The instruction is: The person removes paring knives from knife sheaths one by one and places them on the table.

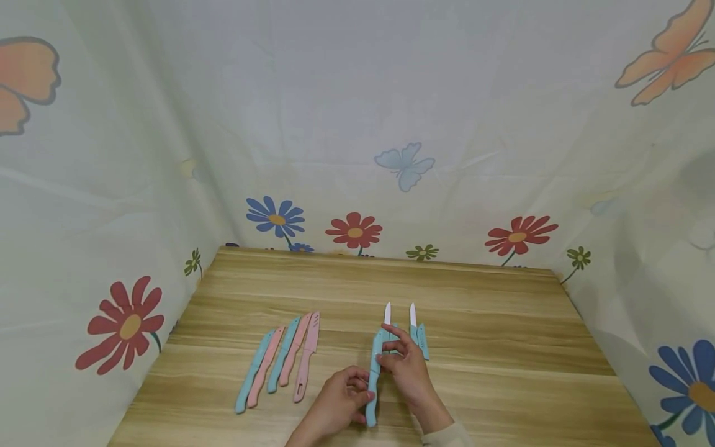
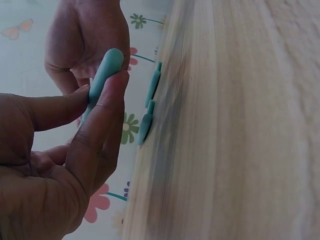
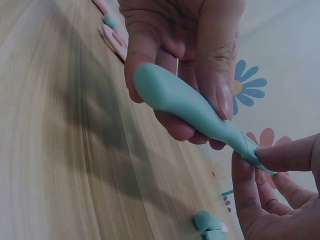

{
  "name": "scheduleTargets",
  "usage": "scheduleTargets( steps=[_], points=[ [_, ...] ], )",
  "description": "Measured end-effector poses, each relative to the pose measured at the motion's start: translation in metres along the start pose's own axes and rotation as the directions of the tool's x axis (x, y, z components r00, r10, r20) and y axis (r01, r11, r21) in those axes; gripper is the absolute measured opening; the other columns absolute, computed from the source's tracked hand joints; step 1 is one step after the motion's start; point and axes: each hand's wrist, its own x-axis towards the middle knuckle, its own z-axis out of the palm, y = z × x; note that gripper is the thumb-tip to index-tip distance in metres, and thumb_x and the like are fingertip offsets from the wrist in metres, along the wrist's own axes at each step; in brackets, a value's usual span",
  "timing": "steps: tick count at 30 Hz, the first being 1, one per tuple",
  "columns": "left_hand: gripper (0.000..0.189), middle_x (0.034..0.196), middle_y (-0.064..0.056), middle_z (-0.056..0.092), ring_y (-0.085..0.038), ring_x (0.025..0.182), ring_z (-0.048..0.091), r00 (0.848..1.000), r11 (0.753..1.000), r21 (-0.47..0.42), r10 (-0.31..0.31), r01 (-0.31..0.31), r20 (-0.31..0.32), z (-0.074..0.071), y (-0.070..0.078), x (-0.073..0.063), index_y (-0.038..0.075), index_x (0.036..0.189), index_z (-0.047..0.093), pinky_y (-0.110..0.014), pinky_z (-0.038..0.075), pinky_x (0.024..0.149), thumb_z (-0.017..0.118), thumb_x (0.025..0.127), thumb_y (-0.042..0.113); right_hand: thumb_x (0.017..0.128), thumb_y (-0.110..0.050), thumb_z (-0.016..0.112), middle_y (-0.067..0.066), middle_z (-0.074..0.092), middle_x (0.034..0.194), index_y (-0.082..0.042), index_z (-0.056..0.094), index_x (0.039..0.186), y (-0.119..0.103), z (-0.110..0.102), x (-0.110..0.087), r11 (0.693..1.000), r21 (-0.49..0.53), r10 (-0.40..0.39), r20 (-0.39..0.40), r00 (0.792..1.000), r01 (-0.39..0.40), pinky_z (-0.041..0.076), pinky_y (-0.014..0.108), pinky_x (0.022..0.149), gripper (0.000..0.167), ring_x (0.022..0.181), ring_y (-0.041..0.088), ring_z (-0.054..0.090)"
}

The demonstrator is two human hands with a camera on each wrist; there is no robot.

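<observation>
Teal knife (image 1: pixel 373 377) held above bench (image 1: pixel 503 347), right of pink slotted-handle knife (image 1: pixel 306 366). Left hand (image 1: pixel 341 398) pinches handle (image 3: pixel 192 107); right hand (image 1: pixel 409 369) pinches sheath (image 1: pixel 377 344). Best, I'd judge: straight push or pull, no twisting, grip clear of edge.

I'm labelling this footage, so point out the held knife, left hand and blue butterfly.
Held knife (image 3: pixel 192 108), right wrist view: on its handle.
Left hand (image 1: pixel 339 400), head view: on its back.
Blue butterfly (image 1: pixel 406 166), head view: on its middle, between the wings.
</observation>
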Motion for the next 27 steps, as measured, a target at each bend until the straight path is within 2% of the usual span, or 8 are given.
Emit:
scheduleTargets(
  steps=[11, 27],
  points=[
    [0.027, 0.099, -0.008, 0.063, -0.019, 0.077, 0.066, 1.0, 1.0, -0.013, -0.007, 0.007, 0.004, 0.0003, 0.0024, -0.0013, 0.001, 0.122, 0.061, -0.037, 0.064, 0.06, 0.069, 0.096, 0.0, 0.087, 0.008, 0.068, 0.015, 0.064, 0.109, -0.012, 0.055, 0.146, -0.0006, -0.0006, 0.0017, 1.0, -0.008, 0.008, 0.001, 1.0, -0.008, 0.056, 0.024, 0.071, 0.064, 0.079, 0.014, 0.064],
    [0.027, 0.099, -0.008, 0.063, -0.019, 0.078, 0.066, 1.0, 1.0, 0.003, 0.02, -0.02, 0.0, 0.0019, 0.0021, -0.0014, 0.002, 0.12, 0.062, -0.037, 0.064, 0.059, 0.07, 0.095, 0.0, 0.086, 0.012, 0.067, 0.014, 0.062, 0.106, -0.013, 0.058, 0.143, -0.003, -0.002, 0.0018, 1.0, 0.019, 0.0, 0.001, 1.0, 0.0, 0.059, 0.028, 0.071, 0.063, 0.079, 0.014, 0.065]
  ],
)
